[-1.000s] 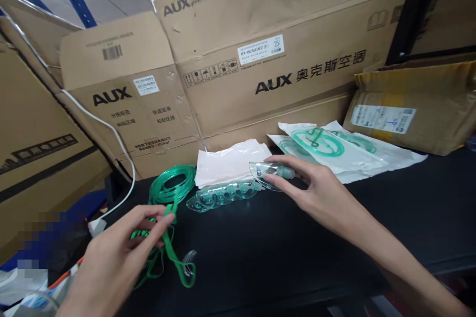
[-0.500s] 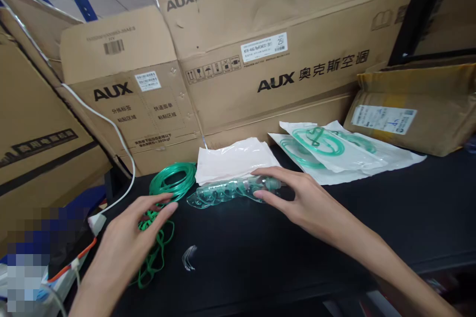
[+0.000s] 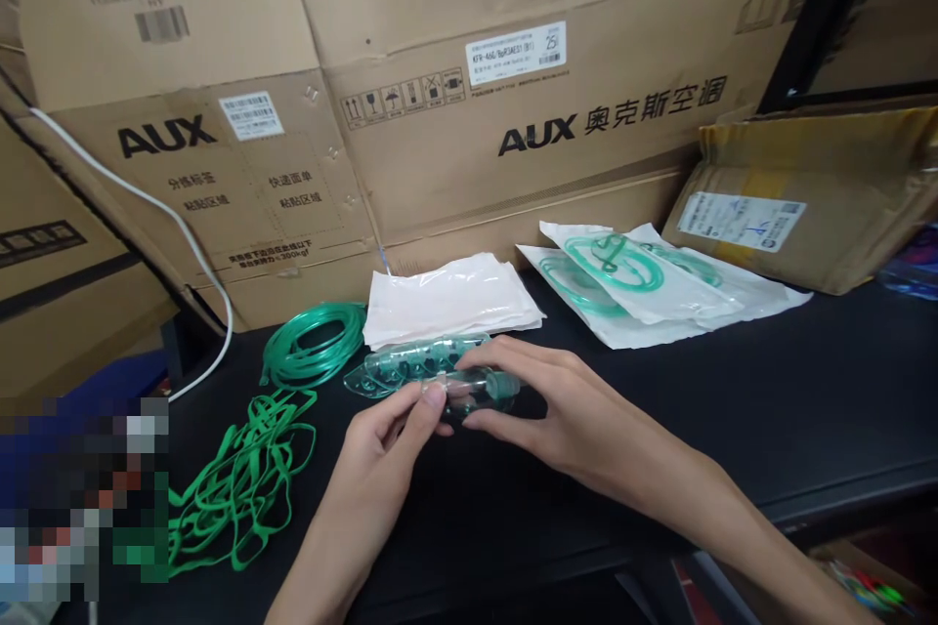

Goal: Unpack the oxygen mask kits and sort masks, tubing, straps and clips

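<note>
A clear green oxygen mask is held between my two hands above the black table. My right hand is curled around its narrower end, thumb below and fingers above. My left hand pinches the mask's left edge between thumb and fingers; whether a small piece is also in that pinch I cannot tell. Just behind lies a row of nested oxygen masks, partly covered by my right fingers. To the left are a coil of green tubing and a loose tangle of green elastic straps.
A stack of white packets lies behind the masks. Bagged masks with green tubing rest farther right, beside a taped brown carton. Large AUX cardboard boxes line the back. A white cable hangs at the left.
My right hand has drawn one mask toward me from the row. My left hand has moved right from beside the green straps and closed on the mask. The thin silvery strips are now out of sight.
</note>
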The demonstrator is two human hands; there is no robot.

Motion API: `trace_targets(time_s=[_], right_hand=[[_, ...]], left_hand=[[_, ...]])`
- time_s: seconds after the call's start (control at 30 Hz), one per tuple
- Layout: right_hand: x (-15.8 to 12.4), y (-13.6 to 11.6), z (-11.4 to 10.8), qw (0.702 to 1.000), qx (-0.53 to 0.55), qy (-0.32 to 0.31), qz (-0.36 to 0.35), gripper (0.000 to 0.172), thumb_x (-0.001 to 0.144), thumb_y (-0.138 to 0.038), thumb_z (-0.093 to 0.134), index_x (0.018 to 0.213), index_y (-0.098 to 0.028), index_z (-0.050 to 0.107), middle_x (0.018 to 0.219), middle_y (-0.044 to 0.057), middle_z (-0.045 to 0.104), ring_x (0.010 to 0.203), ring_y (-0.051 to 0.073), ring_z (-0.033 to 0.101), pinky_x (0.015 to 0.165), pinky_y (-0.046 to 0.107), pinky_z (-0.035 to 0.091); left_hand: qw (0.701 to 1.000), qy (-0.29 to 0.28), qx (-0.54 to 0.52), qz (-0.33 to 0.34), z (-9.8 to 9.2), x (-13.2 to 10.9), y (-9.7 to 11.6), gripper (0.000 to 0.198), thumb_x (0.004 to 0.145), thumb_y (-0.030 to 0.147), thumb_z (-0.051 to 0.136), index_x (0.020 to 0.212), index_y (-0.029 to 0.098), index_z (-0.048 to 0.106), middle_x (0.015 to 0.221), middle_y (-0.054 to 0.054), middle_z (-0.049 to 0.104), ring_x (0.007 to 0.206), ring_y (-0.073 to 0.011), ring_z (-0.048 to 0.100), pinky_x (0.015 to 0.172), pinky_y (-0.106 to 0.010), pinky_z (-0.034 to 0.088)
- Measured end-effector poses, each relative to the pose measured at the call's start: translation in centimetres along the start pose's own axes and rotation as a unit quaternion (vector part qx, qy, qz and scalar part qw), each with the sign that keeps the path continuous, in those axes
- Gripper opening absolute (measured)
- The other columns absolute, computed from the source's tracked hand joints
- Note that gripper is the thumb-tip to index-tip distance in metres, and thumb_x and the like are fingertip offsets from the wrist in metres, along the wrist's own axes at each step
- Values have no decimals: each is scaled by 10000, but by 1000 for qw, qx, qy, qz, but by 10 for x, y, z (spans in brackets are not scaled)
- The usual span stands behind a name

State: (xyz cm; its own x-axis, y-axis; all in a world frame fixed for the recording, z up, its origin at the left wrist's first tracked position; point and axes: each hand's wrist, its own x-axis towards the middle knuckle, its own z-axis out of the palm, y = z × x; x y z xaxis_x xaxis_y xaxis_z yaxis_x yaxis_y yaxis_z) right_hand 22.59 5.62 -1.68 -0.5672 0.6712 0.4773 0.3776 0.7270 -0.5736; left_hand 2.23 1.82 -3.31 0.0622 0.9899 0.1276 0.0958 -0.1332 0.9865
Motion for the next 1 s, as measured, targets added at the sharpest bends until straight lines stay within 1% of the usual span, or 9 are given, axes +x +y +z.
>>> trace_targets(time_s=[0.07,0.13,0.23,0.33,0.5,0.63,0.73,0.9,1.0], right_hand=[[0,-2,0,1000,10,-10,-13,316,924,-195,700,1213,-266,593,1215,8,655,1134,175,627,996,307,487],[0,-4,-2,999,8,-23,-22,276,944,-210,678,1203,-264,595,1179,15,647,1101,181,626,964,313,493],[-1,-5,-4,999,-10,-37,-34,229,966,-267,652,1190,-269,607,1167,31,626,1038,193,631,917,329,503],[-2,-6,-6,998,-34,-47,-39,209,960,-270,661,1163,-269,614,1186,31,601,1005,189,628,894,324,497],[-2,-9,-6,997,-42,-49,-33,226,954,-296,670,1163,-257,595,1166,23,593,986,184,615,870,313,484],[-2,-11,-3,999,-28,-42,-14,275,939,-308,693,1179,-249,573,1134,10,601,997,178,609,881,305,478],[-2,-11,-1,999,-8,-43,-2,266,936,-328,695,1158,-253,569,1122,2,604,1016,174,602,897,300,472],[-2,-11,0,998,-22,-55,-9,244,939,-342,687,1135,-248,577,1103,13,596,965,180,597,851,307,482],[-1,-11,1,998,-28,-53,-7,224,936,-329,692,1119,-250,589,1117,15,600,956,181,603,862,312,486]], left_hand=[[998,-11,-47,-32,0,0,2,370,922,479,662,1122,193,785,1124,-79,756,1037,-234,645,890,-301,521],[997,-17,-61,-54,-1,0,3,362,903,480,685,1092,191,795,1110,-88,753,1049,-245,629,886,-310,510],[998,-13,-32,-54,-3,0,4,366,895,503,685,1044,191,805,1007,-75,748,891,-200,583,801,-285,474],[999,-2,0,-45,-4,0,4,388,891,530,679,974,174,807,844,-48,698,737,-152,470,677,-252,414],[999,-3,17,-34,-4,-1,2,411,901,543,657,982,164,794,828,-34,653,601,-104,401,527,-230,348],[999,21,30,-12,-4,-1,-1,389,913,533,645,980,176,784,780,-13,622,583,-99,399,507,-217,345],[999,33,36,-15,-4,0,-1,397,896,546,657,966,175,783,753,-10,617,581,-105,386,491,-215,321],[998,27,53,-12,-4,0,2,366,907,519,652,951,182,787,813,-30,674,649,-131,480,517,-217,332],[998,27,64,-3,-5,-1,3,365,911,523,645,925,185,784,828,-33,691,697,-150,529,540,-214,351]])
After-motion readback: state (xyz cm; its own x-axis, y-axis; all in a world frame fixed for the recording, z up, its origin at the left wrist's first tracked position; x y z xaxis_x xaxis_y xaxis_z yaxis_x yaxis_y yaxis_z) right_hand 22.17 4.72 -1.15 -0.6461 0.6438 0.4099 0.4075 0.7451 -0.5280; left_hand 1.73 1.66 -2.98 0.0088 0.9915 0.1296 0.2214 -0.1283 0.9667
